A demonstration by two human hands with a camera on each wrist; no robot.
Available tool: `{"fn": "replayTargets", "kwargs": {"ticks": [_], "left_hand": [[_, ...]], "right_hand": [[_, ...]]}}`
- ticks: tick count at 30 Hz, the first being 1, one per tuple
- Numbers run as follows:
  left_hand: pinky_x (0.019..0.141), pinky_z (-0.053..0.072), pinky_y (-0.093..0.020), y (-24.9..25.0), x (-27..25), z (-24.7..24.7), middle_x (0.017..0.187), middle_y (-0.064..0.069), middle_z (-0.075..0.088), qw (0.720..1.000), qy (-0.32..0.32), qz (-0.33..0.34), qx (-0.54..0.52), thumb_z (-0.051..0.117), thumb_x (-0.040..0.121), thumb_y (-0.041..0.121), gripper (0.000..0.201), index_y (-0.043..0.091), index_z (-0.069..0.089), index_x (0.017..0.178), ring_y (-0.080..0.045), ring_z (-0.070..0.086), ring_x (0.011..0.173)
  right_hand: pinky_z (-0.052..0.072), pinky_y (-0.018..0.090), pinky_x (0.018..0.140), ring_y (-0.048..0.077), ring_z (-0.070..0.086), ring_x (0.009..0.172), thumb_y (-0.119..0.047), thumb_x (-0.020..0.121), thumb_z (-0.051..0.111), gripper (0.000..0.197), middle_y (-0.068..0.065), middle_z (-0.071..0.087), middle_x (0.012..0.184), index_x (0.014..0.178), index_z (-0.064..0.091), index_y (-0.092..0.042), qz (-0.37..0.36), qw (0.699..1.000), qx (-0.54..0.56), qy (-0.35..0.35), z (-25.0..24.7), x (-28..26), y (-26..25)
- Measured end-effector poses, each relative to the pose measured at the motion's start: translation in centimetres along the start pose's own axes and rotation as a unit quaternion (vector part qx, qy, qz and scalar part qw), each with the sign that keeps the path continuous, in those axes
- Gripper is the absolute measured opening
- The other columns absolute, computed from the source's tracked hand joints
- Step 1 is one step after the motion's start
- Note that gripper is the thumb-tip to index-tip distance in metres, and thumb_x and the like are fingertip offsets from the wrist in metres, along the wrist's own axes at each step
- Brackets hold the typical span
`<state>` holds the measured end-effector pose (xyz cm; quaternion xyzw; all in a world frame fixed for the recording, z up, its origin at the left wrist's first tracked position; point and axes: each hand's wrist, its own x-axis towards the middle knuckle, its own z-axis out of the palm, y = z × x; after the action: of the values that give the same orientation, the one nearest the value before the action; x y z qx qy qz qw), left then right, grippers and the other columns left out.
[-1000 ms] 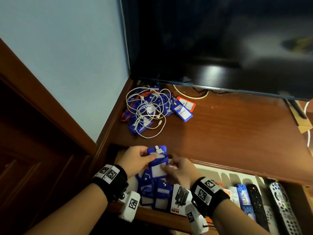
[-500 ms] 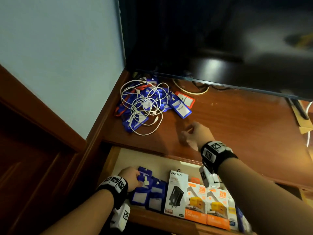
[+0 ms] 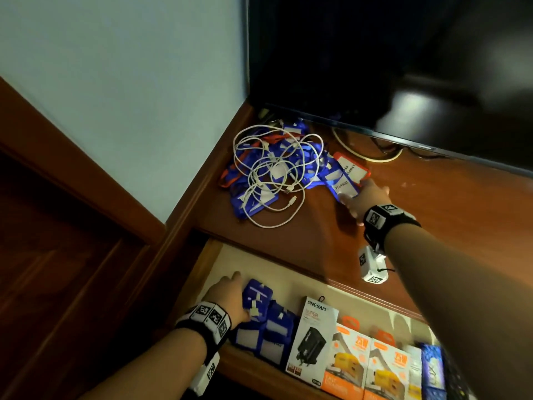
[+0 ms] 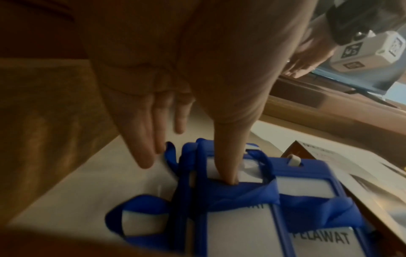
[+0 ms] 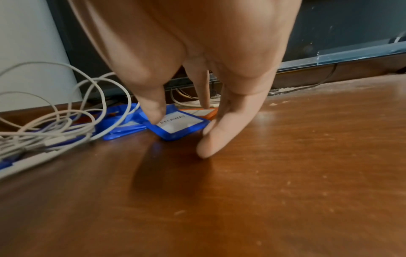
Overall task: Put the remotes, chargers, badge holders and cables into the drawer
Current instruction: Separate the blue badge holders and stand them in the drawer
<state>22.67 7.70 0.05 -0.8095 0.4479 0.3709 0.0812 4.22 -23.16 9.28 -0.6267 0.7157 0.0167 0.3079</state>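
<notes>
At the far left of the open drawer (image 3: 213, 264), the left hand (image 3: 227, 295) lies on a stack of blue badge holders (image 3: 256, 301); the left wrist view shows its fingers (image 4: 142, 139) straight and spread beside the stack, while the thumb presses down on the clear window of the top holder, so the hand holds nothing in a curl. To the right of these holders, inside the same drawer, stand a white charger box (image 3: 313, 339) and then two orange charger boxes (image 3: 366, 368), side by side along the front edge. Above the drawer, on the wooden tabletop (image 3: 432, 226), a tangle of white cables (image 3: 271, 174) lies over a heap of blue badge holders near the wall corner. Just right of that heap, a blue badge holder marked PELAWAT (image 3: 341, 187) lies flat, with an orange badge holder (image 3: 353, 168) partly beneath it. The right hand (image 3: 363, 200) reaches over the PELAWAT holder: in the right wrist view its fingers are extended and apart, one fingertip (image 5: 153, 116) touching the holder's label and the thumb at the holder's right edge on the wood, not closed round it. A dark television (image 3: 403, 67) stands behind.
</notes>
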Motion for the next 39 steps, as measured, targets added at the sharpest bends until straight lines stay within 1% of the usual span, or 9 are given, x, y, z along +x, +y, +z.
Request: {"fn": "replayTargets", "kwargs": {"ticks": [6, 9, 11, 14, 17, 21, 27, 34, 39], "left_hand": [[0.101, 0.054, -0.036, -0.1, 0.1, 0.5, 0.127, -0.001, 0.068, 0.998, -0.033, 0.056, -0.020, 0.081, 0.083, 0.037, 0.058, 0.029, 0.057, 0.136, -0.022, 0.066, 0.116], [0.098, 0.055, -0.038, 0.3, 0.4, 0.2, 0.124, -0.002, 0.067, 0.996, -0.031, 0.083, 0.005, 0.079, 0.082, 0.039, 0.060, 0.030, 0.053, 0.135, -0.024, 0.067, 0.113], [0.100, 0.055, -0.039, 0.4, 0.7, -0.1, 0.130, -0.004, 0.058, 0.994, -0.041, 0.096, 0.018, 0.081, 0.077, 0.045, 0.079, 0.036, 0.040, 0.145, -0.027, 0.065, 0.115], [0.108, 0.051, -0.042, 0.8, 1.5, -0.9, 0.150, -0.003, 0.038, 0.988, -0.096, 0.107, 0.062, 0.090, 0.069, 0.041, 0.118, 0.044, 0.014, 0.160, -0.027, 0.058, 0.127], [0.111, 0.049, -0.044, 1.4, 2.2, -1.7, 0.154, -0.004, 0.033, 0.976, -0.139, 0.117, 0.124, 0.094, 0.066, 0.033, 0.127, 0.044, 0.011, 0.162, -0.031, 0.054, 0.132], [0.109, 0.049, -0.044, 2.0, 2.7, -2.1, 0.144, -0.005, 0.045, 0.965, -0.151, 0.133, 0.167, 0.094, 0.064, 0.034, 0.103, 0.034, 0.040, 0.152, -0.031, 0.057, 0.125], [0.102, 0.053, -0.041, 2.0, 2.4, -2.0, 0.130, -0.003, 0.052, 0.957, -0.136, 0.157, 0.204, 0.090, 0.066, 0.046, 0.075, 0.030, 0.060, 0.133, -0.027, 0.062, 0.113], [0.105, 0.052, -0.045, 2.2, 0.6, -4.1, 0.141, -0.006, 0.053, 0.962, -0.131, 0.144, 0.193, 0.094, 0.062, 0.040, 0.104, 0.025, 0.041, 0.150, -0.029, 0.059, 0.123], [0.101, 0.051, -0.030, 4.0, -3.6, -9.1, 0.135, 0.000, 0.065, 0.970, -0.067, 0.168, 0.164, 0.070, 0.091, 0.031, 0.047, 0.022, 0.062, 0.136, -0.020, 0.064, 0.120]], "right_hand": [[0.063, 0.051, 0.078, 0.036, 0.068, 0.086, -0.047, 0.081, 0.081, 0.069, 0.015, 0.039, 0.136, 0.136, 0.049, -0.020, -0.003, 1.000, -0.026, 0.014, 0.5, 0.7, 0.6], [0.064, 0.043, 0.061, 0.033, 0.074, 0.067, -0.055, 0.074, 0.084, 0.074, 0.017, 0.054, 0.126, 0.127, 0.056, -0.013, 0.017, 0.999, -0.030, -0.005, 0.6, 0.8, 1.4], [0.061, 0.035, 0.052, 0.027, 0.073, 0.052, -0.059, 0.073, 0.084, 0.070, 0.017, 0.070, 0.106, 0.114, 0.061, -0.007, 0.038, 0.999, -0.021, -0.030, 0.5, 0.1, 1.7], [0.063, 0.041, 0.063, 0.030, 0.074, 0.058, -0.053, 0.076, 0.085, 0.057, 0.014, 0.074, 0.076, 0.096, 0.065, -0.005, 0.053, 0.997, 0.025, -0.058, 0.1, -1.6, 2.5], [0.064, 0.042, 0.062, 0.030, 0.073, 0.063, -0.041, 0.080, 0.086, 0.047, 0.014, 0.073, 0.081, 0.102, 0.065, -0.006, 0.071, 0.991, 0.093, -0.073, -0.3, -3.3, 3.2], [0.054, 0.031, 0.038, 0.028, 0.065, 0.056, -0.015, 0.092, 0.076, 0.040, 0.023, 0.071, 0.098, 0.120, 0.049, -0.005, 0.071, 0.957, 0.276, -0.056, -0.6, -6.0, 4.2], [0.059, 0.036, 0.050, 0.029, 0.072, 0.061, -0.012, 0.093, 0.074, 0.034, 0.019, 0.073, 0.098, 0.099, 0.040, -0.015, 0.002, 0.935, 0.356, -0.005, -1.2, -10.1, 6.2], [0.064, 0.049, 0.070, 0.031, 0.076, 0.071, -0.013, 0.094, 0.073, 0.033, 0.016, 0.073, 0.101, 0.097, 0.041, -0.019, -0.064, 0.899, 0.432, 0.019, -3.8, -14.8, 7.0], [0.064, 0.045, 0.066, 0.036, 0.076, 0.073, -0.005, 0.091, 0.074, 0.034, 0.023, 0.071, 0.103, 0.102, 0.043, -0.012, -0.091, 0.856, 0.506, 0.051, -5.9, -17.8, 7.4]]}}
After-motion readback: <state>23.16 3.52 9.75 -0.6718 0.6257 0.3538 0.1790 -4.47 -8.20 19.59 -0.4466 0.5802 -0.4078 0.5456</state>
